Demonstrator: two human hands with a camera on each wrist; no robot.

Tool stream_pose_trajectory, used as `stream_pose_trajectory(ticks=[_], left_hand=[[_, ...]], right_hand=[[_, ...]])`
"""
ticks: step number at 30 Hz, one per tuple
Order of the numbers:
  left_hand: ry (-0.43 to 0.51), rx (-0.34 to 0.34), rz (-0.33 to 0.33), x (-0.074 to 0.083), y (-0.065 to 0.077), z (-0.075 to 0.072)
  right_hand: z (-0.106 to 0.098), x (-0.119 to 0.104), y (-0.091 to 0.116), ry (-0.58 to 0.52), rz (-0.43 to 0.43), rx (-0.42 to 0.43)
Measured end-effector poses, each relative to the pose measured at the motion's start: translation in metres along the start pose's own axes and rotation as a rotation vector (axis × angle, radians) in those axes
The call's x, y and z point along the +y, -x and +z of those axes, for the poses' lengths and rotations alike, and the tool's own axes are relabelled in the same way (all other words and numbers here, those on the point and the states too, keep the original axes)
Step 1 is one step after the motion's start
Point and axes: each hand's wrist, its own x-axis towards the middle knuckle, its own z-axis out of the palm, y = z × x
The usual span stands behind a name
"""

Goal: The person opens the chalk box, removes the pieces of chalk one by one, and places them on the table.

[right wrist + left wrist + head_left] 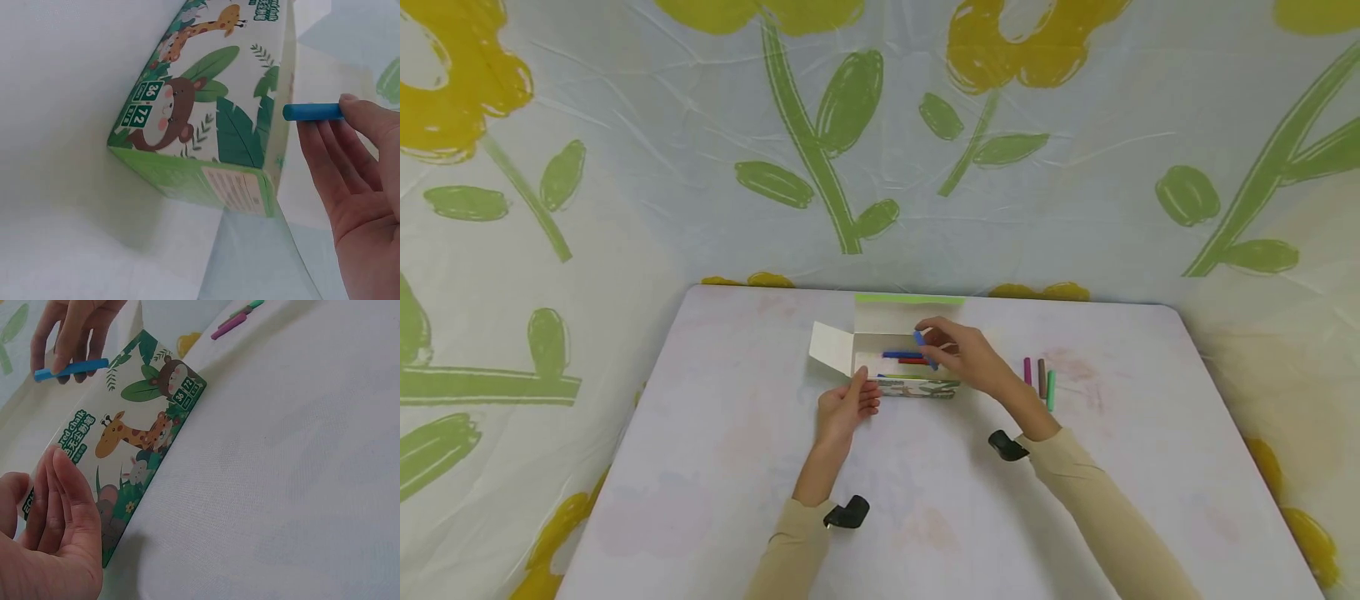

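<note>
An open chalk box (917,388) with printed animals stands at the far side of the table, its flaps folded out. Inside lie a blue chalk (901,355) and a red chalk (913,362); the front wall hides part of the interior. My right hand (961,354) pinches another blue chalk stick (312,112) between thumb and fingers, just above the box's right half. At the box's front left corner, my left hand (842,408) grips the wall, with fingers against the printed front (134,434).
To the right of the box lie a magenta chalk (1027,371), a brown chalk (1042,379) and a green chalk (1051,390). The box's white side flap (831,347) sticks out to the left. A flower-printed cloth (700,125) hangs behind the table (925,508).
</note>
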Motion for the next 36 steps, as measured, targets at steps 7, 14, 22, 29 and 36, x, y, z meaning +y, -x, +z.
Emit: stream_pose_trajectory(ticks=[7,14,22,29,36], left_hand=[[0.012,0.009,-0.006,-0.001,-0.002,0.001],[-0.01,-0.003,-0.014,-0.001,-0.003,-0.001],[-0.019,-0.004,-0.01,0.001,-0.004,-0.001],[-0.016,0.014,-0.014,0.0,-0.004,-0.002],[-0.018,0.017,-0.007,0.001,-0.002,0.0]], right_hand=[[-0.013,0.003,0.015,-0.016,-0.04,0.103],[-0.024,0.007,0.035,0.006,-0.003,0.21],[-0.044,0.002,0.061,-0.083,0.099,0.258],[-0.054,0.008,0.083,-0.131,0.101,0.315],[-0.054,0.021,0.108,-0.128,0.122,0.352]])
